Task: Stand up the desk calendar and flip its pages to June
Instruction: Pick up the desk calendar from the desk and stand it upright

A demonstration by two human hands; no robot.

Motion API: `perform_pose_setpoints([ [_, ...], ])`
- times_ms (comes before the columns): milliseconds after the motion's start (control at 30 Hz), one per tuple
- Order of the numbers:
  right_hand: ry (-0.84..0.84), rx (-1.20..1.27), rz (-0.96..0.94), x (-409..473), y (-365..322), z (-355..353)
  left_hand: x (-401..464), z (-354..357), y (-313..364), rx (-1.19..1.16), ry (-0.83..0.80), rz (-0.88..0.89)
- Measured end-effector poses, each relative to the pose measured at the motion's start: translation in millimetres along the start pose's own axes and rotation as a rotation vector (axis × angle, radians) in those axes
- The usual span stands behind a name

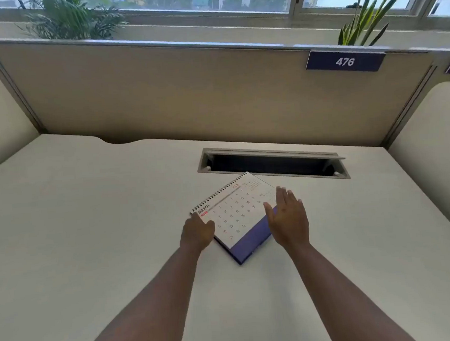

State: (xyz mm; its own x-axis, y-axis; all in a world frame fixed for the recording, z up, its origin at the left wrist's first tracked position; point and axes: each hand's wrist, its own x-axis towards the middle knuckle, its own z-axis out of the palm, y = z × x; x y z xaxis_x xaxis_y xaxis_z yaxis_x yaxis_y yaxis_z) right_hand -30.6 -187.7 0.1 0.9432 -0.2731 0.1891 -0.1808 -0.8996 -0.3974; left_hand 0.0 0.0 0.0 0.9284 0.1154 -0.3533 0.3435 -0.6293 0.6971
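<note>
A spiral-bound desk calendar [233, 215] lies flat on the pale desk [89, 219], turned at an angle, its white page headed MARCH. A purple base shows along its near right edge. My left hand [197, 232] rests at the calendar's left corner by the spiral binding; its fingers curl down there, and whether they grip the edge is hidden. My right hand [287, 219] hovers over the calendar's right side, flat with fingers apart, holding nothing.
An open cable slot [271, 164] with a raised metal lid sits in the desk just behind the calendar. A beige partition [160, 95] with a "476" plate [345, 61] closes the back. Rounded side panels stand left and right. Plants and windows lie beyond.
</note>
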Motion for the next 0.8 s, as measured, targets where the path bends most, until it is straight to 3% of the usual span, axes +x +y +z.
perform_pose_setpoints([
  [167, -0.133, 0.191, 0.173, -13, 11, 18, 1, 15, -7, -0.21, 0.035, -0.188],
  [333, -0.075, 0.413, 0.398, -13, 9, 26, 2, 14, -7, -0.539, -0.049, -0.3],
  [567, 0.077, 0.757, 0.767, 2, -1, 30, 8, 11, -4, -0.618, -0.078, -0.349],
  [800, -0.011, 0.917, 0.831, 1, -2, 35, 7, 12, -4, -0.715, -0.125, -0.338],
])
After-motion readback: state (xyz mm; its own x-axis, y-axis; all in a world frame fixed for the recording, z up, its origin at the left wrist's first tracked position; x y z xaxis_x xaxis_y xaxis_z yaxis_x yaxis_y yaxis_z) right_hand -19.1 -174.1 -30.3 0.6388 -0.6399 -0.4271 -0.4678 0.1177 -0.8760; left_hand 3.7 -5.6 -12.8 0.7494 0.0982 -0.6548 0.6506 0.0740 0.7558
